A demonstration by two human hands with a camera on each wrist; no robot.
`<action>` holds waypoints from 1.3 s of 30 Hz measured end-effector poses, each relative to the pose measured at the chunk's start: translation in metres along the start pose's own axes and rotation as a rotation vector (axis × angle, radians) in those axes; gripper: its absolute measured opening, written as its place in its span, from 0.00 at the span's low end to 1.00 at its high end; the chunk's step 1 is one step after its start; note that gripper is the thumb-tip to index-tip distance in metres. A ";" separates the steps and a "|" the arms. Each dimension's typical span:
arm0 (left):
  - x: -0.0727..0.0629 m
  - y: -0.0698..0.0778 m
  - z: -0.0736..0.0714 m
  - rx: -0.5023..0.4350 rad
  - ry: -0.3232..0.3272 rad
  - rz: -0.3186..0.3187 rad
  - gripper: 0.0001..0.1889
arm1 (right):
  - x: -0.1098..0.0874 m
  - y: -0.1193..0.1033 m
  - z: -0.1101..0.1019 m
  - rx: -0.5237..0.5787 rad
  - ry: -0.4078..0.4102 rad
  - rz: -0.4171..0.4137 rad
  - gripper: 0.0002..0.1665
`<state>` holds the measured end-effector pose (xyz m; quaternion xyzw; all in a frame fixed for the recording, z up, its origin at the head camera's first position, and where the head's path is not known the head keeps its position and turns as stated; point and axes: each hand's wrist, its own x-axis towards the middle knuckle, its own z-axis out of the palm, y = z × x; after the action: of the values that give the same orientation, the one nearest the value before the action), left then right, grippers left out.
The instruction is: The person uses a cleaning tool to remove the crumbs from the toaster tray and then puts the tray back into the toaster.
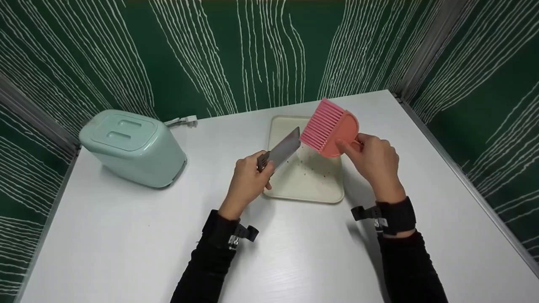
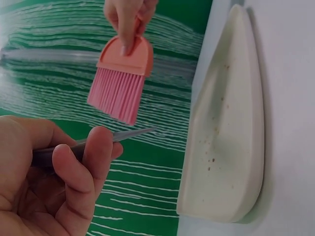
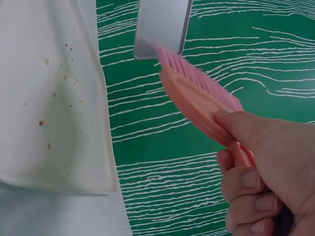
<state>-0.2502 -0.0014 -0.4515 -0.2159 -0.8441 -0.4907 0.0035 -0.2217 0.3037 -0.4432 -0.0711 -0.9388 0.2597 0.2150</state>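
Observation:
My left hand (image 1: 249, 179) grips the dark slotted end of a thin metal crumb tray (image 1: 286, 148), holding it tilted above a cream serving tray (image 1: 301, 191). In my right hand (image 1: 377, 162) is a coral pastry brush (image 1: 343, 132) with pink bristles, pinched at its rounded head with the thumb on top. The bristles (image 2: 115, 93) come very close to the crumb tray's far end; whether they touch cannot be told. Brown crumbs (image 3: 41, 123) lie scattered over the cream tray. The brush's handle is mostly hidden by my right fingers.
A mint-green toaster (image 1: 134, 147) with a lid on top stands at the left of the white table (image 1: 139, 252). Its cord and white plug (image 1: 190, 121) lie behind it. Green walls (image 1: 269, 54) with white streaks enclose the back and sides.

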 end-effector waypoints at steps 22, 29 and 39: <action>-0.002 0.002 0.001 0.006 -0.054 0.088 0.07 | 0.000 0.004 0.017 -0.001 0.039 -0.005 0.32; -0.001 0.002 0.000 0.017 -0.040 0.089 0.08 | 0.000 0.010 0.020 0.005 -0.030 0.012 0.32; -0.001 0.003 -0.001 0.014 -0.035 0.077 0.09 | 0.000 0.015 0.019 -0.005 -0.101 0.042 0.32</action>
<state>-0.2481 -0.0019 -0.4488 -0.2566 -0.8385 -0.4806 0.0093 -0.2296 0.3075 -0.4660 -0.0783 -0.9473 0.2652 0.1616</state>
